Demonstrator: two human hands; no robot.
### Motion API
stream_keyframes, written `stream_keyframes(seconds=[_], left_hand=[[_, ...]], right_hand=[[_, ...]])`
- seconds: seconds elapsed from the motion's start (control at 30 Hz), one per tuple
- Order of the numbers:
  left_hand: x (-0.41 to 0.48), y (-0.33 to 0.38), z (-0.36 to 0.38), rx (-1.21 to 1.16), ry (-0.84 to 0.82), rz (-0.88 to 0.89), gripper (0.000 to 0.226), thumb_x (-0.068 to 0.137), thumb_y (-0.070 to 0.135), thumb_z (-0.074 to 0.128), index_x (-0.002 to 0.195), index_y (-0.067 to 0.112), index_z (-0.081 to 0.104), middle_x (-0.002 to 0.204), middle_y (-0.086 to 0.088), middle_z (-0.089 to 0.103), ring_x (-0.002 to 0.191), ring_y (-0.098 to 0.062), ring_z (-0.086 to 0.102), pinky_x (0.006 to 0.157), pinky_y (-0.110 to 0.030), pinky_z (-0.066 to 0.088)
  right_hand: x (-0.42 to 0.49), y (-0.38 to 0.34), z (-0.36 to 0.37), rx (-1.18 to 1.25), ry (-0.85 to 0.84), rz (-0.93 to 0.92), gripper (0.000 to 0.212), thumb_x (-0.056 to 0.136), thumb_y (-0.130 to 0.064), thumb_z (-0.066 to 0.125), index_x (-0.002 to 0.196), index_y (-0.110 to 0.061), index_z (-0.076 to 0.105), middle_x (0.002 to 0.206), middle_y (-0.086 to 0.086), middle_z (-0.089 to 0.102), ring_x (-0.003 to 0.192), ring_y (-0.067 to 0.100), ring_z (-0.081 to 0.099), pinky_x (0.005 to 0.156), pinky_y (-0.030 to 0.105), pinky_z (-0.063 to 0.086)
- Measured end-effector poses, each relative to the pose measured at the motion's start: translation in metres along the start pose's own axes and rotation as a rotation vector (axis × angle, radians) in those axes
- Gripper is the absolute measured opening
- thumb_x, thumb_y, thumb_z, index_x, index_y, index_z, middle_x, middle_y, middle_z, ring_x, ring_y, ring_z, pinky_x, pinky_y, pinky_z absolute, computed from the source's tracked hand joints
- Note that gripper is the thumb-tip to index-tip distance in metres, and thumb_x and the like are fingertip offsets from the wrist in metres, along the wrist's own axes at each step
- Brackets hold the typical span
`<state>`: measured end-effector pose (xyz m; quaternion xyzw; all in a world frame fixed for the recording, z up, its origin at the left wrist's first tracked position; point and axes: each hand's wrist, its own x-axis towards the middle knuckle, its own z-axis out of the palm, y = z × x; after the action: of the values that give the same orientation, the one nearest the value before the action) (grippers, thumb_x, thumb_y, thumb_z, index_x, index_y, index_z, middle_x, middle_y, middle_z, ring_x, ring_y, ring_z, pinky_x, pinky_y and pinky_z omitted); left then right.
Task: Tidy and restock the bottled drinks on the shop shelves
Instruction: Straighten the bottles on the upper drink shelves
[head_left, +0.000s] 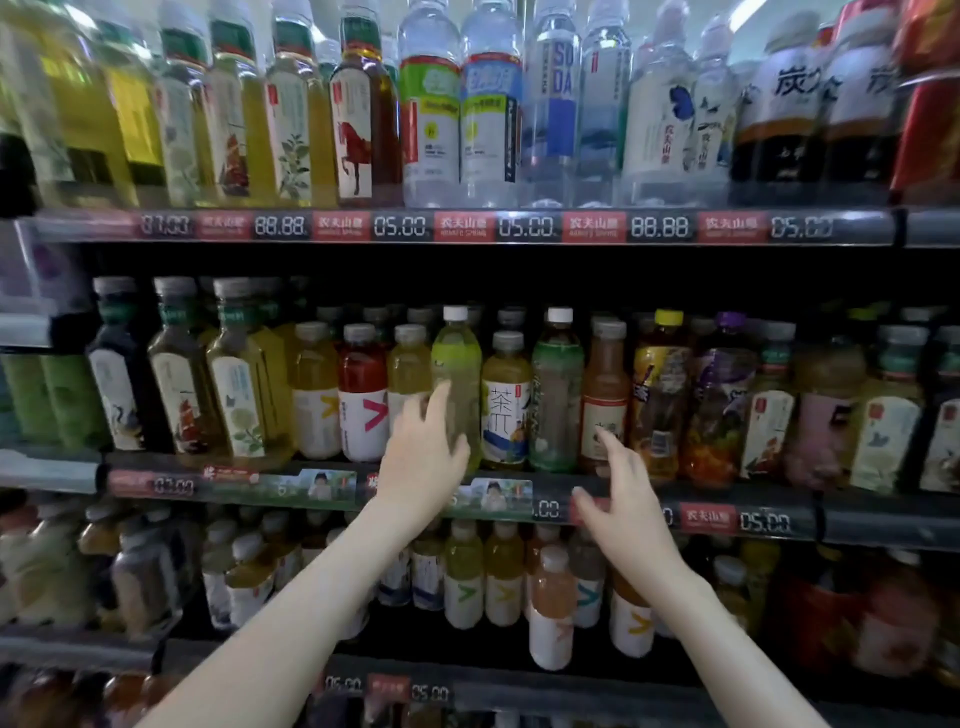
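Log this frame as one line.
stage: tidying middle shelf | left hand: grips pale green bottle | right hand: open, fingers spread by peach bottle, contact unclear

Upright pale-green bottle (456, 374) (white cap), middle shelf (779, 519)
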<state>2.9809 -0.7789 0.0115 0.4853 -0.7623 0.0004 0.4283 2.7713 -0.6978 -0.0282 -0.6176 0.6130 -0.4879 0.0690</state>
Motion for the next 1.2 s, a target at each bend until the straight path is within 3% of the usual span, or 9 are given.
stream_keyframes(seconds=[0.13,0.3,0.5,0.67,0.8,0.9,1.1,1.2], left_hand=[[0.048,-0.005,0.001,0.051,0.057,0.082,0.076,0.090,0.028,0.059,0.152,0.019,0.017,0.145,-0.023,0.033,0.133,-0.039,0.030,0.106,-0.045,0.031],[0.086,-0.001,0.012,-0.029,0.039,0.098,0.085,0.089,0.033,0.061,0.153,0.027,0.005,0.149,-0.020,0.027,0.136,-0.038,0.025,0.108,-0.047,0.030],[0.092,0.008,0.010,0.060,0.091,0.077,0.102,0.078,0.029,0.072,0.151,0.023,0.002,0.132,-0.024,0.031,0.119,-0.041,0.032,0.097,-0.047,0.034],[0.063,0.009,-0.006,0.092,0.226,0.232,0.080,0.076,0.034,0.071,0.142,0.016,0.029,0.116,-0.021,0.038,0.101,-0.034,0.036,0.081,-0.033,0.029],[0.050,0.007,-0.029,0.043,0.278,0.269,0.053,0.087,0.033,0.067,0.127,0.005,0.051,0.101,-0.019,0.047,0.079,-0.030,0.049,0.060,-0.030,0.039],[0.047,0.004,-0.040,0.091,0.235,0.301,0.040,0.093,0.032,0.059,0.116,-0.001,0.054,0.100,-0.020,0.048,0.055,-0.024,0.045,0.045,-0.025,0.035],[0.032,0.003,-0.039,0.008,0.267,0.410,0.029,0.090,0.023,0.065,0.094,-0.004,0.057,0.084,-0.017,0.050,0.049,-0.028,0.047,0.040,-0.024,0.035],[0.025,0.005,-0.038,-0.069,0.401,0.424,0.025,0.085,0.019,0.070,0.083,-0.002,0.057,0.076,-0.013,0.048,0.051,-0.020,0.045,0.042,-0.017,0.035]], right_hand=[[0.024,-0.008,0.006,-0.062,0.084,-0.035,0.073,0.096,-0.019,0.057,0.151,-0.039,0.014,0.151,-0.002,0.027,0.137,0.015,0.030,0.104,0.025,0.030],[0.048,-0.025,0.015,-0.241,0.128,-0.165,0.078,0.095,-0.017,0.057,0.153,-0.037,0.009,0.153,0.004,0.024,0.138,0.013,0.016,0.106,0.026,0.017],[0.083,-0.042,0.017,-0.319,0.158,-0.205,0.082,0.093,-0.017,0.059,0.153,-0.035,0.006,0.155,0.011,0.021,0.138,0.021,0.015,0.113,0.039,0.019],[0.107,-0.047,0.017,-0.312,0.158,-0.170,0.086,0.091,-0.019,0.061,0.153,-0.035,0.002,0.158,0.014,0.014,0.143,0.028,0.012,0.115,0.041,0.017],[0.131,-0.054,0.007,-0.279,0.086,-0.141,0.091,0.091,-0.024,0.063,0.153,-0.036,-0.002,0.160,0.007,0.015,0.145,0.029,0.014,0.116,0.045,0.018],[0.147,-0.059,-0.005,-0.270,0.020,-0.092,0.090,0.090,-0.027,0.065,0.154,-0.033,0.003,0.157,0.010,0.024,0.143,0.031,0.022,0.114,0.043,0.026],[0.146,-0.071,-0.022,-0.440,-0.027,-0.114,0.094,0.075,-0.033,0.079,0.150,-0.028,0.023,0.142,0.016,0.035,0.130,0.036,0.034,0.104,0.043,0.036],[0.132,-0.077,-0.028,-0.528,0.007,-0.250,0.073,0.075,-0.041,0.077,0.135,-0.027,0.038,0.119,0.006,0.042,0.113,0.028,0.038,0.088,0.038,0.038]])
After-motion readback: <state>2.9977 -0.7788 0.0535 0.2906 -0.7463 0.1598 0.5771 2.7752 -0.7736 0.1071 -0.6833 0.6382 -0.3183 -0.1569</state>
